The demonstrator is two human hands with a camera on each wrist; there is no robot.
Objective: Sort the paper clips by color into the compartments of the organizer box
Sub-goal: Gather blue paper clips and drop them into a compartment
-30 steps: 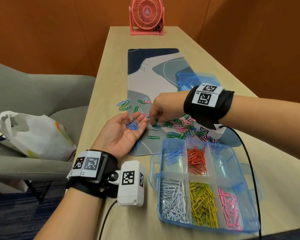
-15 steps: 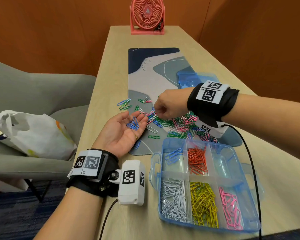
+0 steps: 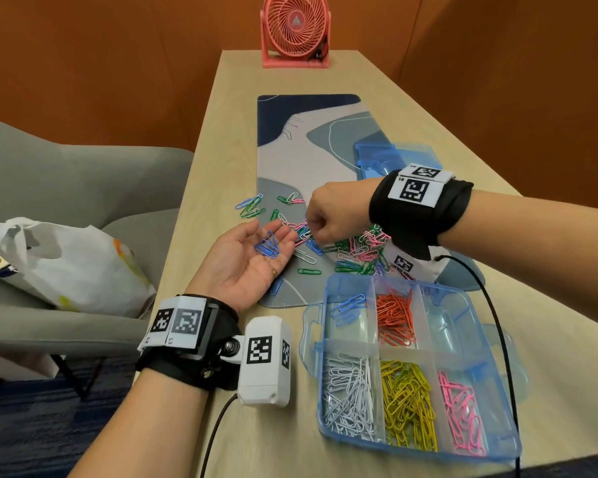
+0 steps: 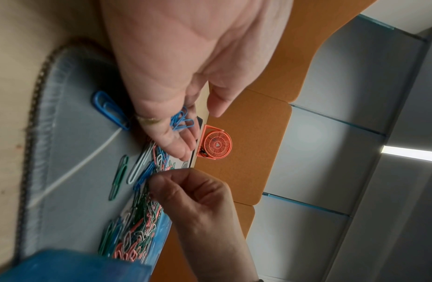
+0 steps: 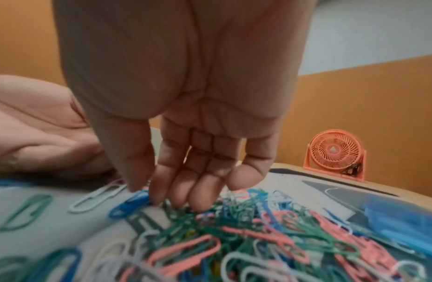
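Right now your right hand [image 5: 176, 145] pinches at a blue clip [image 5: 129, 204] on the pile's [image 3: 359, 251] edge while your flat left hand [image 3: 246, 260] cradles blue clips [image 3: 268, 244]; light, slick and tangle-prone, so nip one loop's end.

Even, soft indoor light fills the head view, leaving only faint shadows on the tabletop [image 3: 201, 208] and mild wide-angle bending at the frame edges. In the left wrist view a bright ceiling light strip [image 4: 410, 153] glows at the right edge. In the right wrist view the nearest paper clips [image 5: 210, 248] blur, and the hand [image 5: 176, 99] above them sits in shade.
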